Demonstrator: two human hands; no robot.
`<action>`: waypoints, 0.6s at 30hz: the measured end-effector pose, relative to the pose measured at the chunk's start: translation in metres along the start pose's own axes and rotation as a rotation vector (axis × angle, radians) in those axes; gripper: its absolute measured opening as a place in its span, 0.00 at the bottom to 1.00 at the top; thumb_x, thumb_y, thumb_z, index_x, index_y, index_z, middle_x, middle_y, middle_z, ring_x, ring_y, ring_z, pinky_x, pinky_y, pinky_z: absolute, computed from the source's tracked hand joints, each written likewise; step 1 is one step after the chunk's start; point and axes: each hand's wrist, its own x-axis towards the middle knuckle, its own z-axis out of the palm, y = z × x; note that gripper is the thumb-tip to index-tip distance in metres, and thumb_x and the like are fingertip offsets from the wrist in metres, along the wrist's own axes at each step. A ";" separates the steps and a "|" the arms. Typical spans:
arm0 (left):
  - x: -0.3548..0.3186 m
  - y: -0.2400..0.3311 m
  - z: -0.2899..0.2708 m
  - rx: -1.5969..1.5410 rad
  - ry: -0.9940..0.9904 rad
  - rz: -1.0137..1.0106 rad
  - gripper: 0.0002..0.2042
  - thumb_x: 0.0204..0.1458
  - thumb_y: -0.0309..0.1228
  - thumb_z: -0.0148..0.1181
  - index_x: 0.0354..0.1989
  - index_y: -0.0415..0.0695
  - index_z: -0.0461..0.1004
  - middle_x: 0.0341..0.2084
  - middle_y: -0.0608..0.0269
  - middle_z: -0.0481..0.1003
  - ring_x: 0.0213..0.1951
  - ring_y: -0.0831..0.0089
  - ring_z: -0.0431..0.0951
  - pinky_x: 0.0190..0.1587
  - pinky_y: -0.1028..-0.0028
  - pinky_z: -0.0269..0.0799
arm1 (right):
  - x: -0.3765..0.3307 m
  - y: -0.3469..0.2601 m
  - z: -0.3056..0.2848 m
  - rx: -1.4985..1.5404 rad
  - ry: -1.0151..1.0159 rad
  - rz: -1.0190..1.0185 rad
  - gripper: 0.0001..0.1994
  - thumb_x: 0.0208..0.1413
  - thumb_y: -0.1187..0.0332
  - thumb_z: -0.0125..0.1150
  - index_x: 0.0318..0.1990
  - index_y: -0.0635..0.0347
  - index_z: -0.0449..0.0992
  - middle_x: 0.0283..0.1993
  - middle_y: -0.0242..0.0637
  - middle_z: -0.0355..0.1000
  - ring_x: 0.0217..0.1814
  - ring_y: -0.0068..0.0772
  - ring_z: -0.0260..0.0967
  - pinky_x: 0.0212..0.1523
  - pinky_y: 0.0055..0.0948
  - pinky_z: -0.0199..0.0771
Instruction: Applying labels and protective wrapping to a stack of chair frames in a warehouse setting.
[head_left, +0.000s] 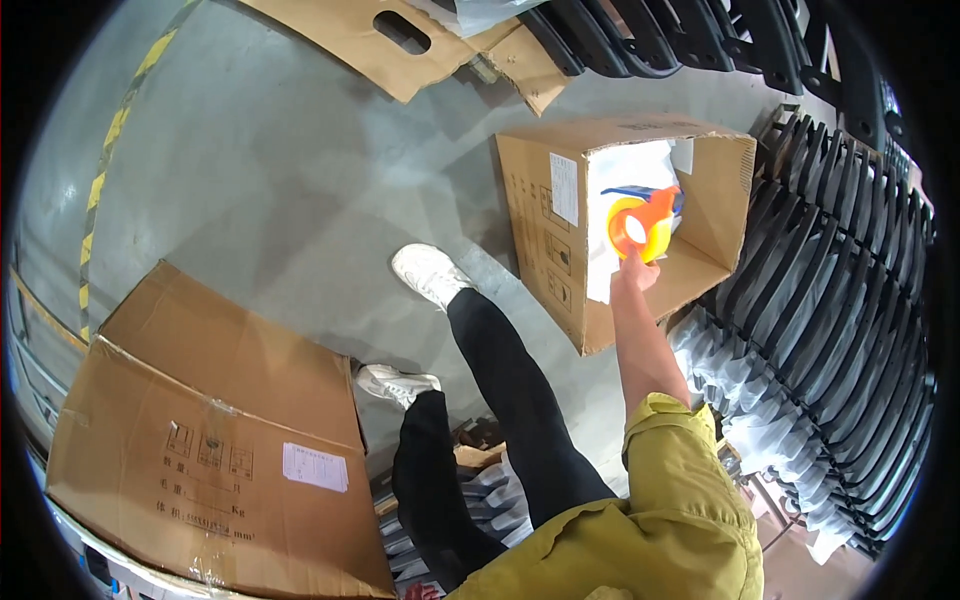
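Observation:
My right hand (638, 272) reaches into an open cardboard box (540, 230) standing on the floor. Its fingers are closed around the lower edge of an orange tape dispenser (660, 206) that carries a yellow roll of tape (618, 222). Just behind the dispenser shows a blue object (632, 190), partly covered, whose kind I cannot make out. White sheet material (600, 270) lies inside the box beside my hand. My left hand is out of sight.
A large closed carton (220, 430) stands at the lower left. Black curved frames (830, 330) with plastic wrapping are stacked along the right, with more black parts (680, 40) at the top. Flattened cardboard (350, 30) lies at the far side. Yellow-black tape (97, 190) marks the floor.

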 end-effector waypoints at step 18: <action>0.043 0.047 -0.017 0.101 -0.086 0.015 0.10 0.48 0.33 0.51 0.31 0.37 0.68 0.20 0.53 0.73 0.21 0.67 0.74 0.21 0.71 0.71 | -0.043 0.026 0.060 -0.157 -0.506 0.253 0.20 0.42 0.78 0.56 0.44 0.63 0.59 0.43 0.38 0.62 0.36 0.31 0.67 0.30 0.23 0.74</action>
